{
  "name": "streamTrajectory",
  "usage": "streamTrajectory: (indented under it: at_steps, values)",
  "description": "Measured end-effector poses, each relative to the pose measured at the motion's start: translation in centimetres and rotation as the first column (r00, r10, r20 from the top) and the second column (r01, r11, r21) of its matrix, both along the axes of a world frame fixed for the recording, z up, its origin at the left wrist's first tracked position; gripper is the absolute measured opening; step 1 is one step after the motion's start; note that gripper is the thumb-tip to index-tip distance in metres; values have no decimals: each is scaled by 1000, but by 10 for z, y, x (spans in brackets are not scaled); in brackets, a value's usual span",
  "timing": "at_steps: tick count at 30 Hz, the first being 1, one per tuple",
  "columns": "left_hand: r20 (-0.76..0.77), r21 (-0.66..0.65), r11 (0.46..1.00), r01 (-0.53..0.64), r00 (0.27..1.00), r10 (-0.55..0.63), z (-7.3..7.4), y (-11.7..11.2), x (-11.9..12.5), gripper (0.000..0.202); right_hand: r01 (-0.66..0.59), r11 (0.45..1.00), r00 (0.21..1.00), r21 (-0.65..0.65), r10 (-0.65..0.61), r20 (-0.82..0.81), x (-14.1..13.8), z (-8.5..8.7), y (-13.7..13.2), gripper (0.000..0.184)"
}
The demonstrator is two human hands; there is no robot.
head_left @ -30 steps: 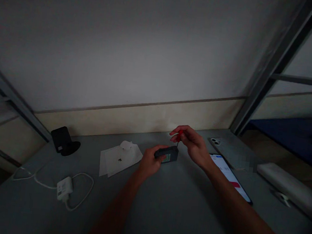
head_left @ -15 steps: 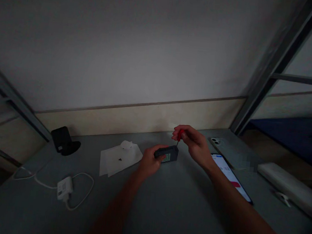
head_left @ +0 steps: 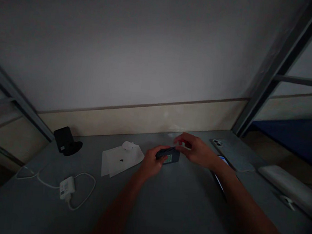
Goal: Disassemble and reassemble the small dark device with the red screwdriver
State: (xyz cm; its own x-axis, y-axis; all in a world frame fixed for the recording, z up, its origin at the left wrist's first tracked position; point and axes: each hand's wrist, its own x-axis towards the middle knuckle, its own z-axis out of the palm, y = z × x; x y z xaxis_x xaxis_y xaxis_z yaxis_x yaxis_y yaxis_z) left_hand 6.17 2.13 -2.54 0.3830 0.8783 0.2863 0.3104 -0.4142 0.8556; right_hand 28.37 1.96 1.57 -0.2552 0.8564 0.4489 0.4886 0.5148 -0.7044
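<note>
My left hand [head_left: 149,164] is closed around the left end of a small dark box [head_left: 168,156] with a pale label, holding it on the grey table [head_left: 169,206]. Just to the right of the box, touching or almost touching its far end, is my right hand [head_left: 199,152]. Its fingers curl toward the box and are smeared by motion. The red-handled screwdriver it held earlier cannot be made out. The scene is very dim.
White paper [head_left: 121,157] with a tiny dark speck on it lies left of the box. A black stand [head_left: 66,142] and a white charger [head_left: 66,188] with its cable are further left. A face-down phone [head_left: 231,153], a lit phone [head_left: 221,161] under my right forearm, and a long white object [head_left: 287,185] lie at right.
My right hand has dropped from above the box to beside it, and the red handle has gone out of sight. My left hand and the box have stayed put.
</note>
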Motion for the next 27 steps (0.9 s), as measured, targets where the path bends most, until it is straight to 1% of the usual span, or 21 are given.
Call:
streamTrajectory:
  at_steps: [1,3,5,9,10,12,13,15,16,18,21,25,27]
  values:
    - [1,6,1000,4,1000,-4,0,0,0,39,-22,1000,998,-7,22,59,1,-1,0,15]
    - [7,17,1000,4,1000,-4,-1,1,0,39,-59,998,992,-24,62,106,2,-5,2,10]
    - [12,16,1000,-7,1000,7,-2,2,0,39,-77,996,991,-38,81,110,4,-10,6,6]
    - [-6,13,1000,-13,1000,13,-3,4,-2,38,-79,996,989,-38,83,120,5,-15,11,6]
    - [-15,38,999,-10,1000,10,-2,3,-3,38,-75,997,991,-32,78,113,4,-15,11,6]
    - [-43,148,989,-20,999,27,1,0,-3,43,-53,999,996,-11,54,71,1,-12,10,7]
    - [-58,225,973,-42,997,56,4,-2,-3,45,-34,999,999,1,34,36,-2,-10,8,9]
    - [-82,376,921,-103,986,144,8,-8,-2,46,2,1000,999,6,-2,-47,-10,-6,4,14]
    - [-89,435,891,-132,978,189,10,-10,-1,43,3,1000,996,-6,-3,-93,-15,-5,2,15]
    - [-92,510,845,-162,966,241,12,-14,1,33,-44,997,985,-67,32,-172,-25,-3,-2,17]
    - [-84,547,821,-165,965,250,10,-15,3,23,-120,982,959,-142,78,-272,-37,-5,-5,17]
    - [-57,585,796,-156,971,232,5,-12,0,19,-163,965,935,-207,84,-345,-41,-7,-6,22]
    - [-58,596,786,-166,967,249,3,-12,-2,18,-180,954,926,-238,83,-368,-41,-7,-6,25]
